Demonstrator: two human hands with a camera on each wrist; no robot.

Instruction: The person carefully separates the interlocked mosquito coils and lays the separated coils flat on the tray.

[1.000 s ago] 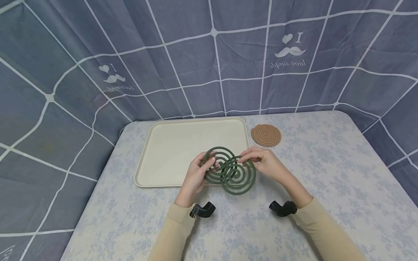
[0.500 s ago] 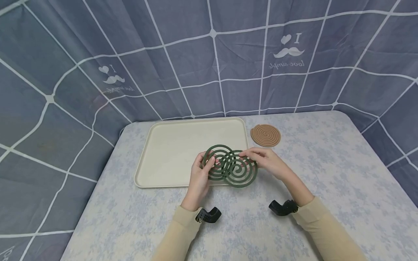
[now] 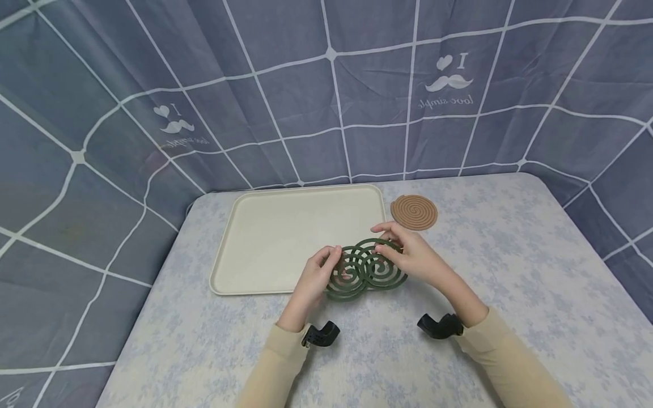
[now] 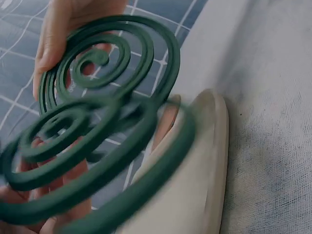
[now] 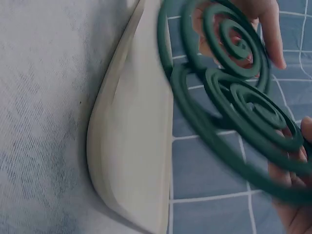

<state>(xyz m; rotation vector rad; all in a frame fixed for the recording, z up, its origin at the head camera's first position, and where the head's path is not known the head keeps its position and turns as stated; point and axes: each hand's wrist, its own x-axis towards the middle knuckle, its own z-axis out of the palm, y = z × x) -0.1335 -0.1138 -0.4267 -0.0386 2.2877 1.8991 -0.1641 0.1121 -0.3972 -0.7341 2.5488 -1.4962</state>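
Two dark green mosquito coils overlap in the air between my hands, above the tray's near right corner. My left hand (image 3: 313, 277) pinches the left coil (image 3: 346, 298) at its outer side, thumb on top. The right coil (image 3: 390, 287) is pinched by my right hand (image 3: 413, 252) at its far right edge, with the index finger raised. In the left wrist view the near coil (image 4: 141, 192) crosses in front of the far coil (image 4: 168, 44), their rings meshed at the middle. Parts of the fingers are hidden behind the rings.
A cream tray (image 3: 285, 238) lies on the flowered tablecloth (image 3: 377, 351) behind and left of the hands. Right of the tray, a brown spiral coil (image 3: 414, 212) lies flat. A grey-blue checked curtain (image 3: 306, 102) hangs along the back and left.
The left coil has dropped lower and the right coil has come up and right, both tilting flatter. My right hand's index finger has lifted; both hands keep their hold.
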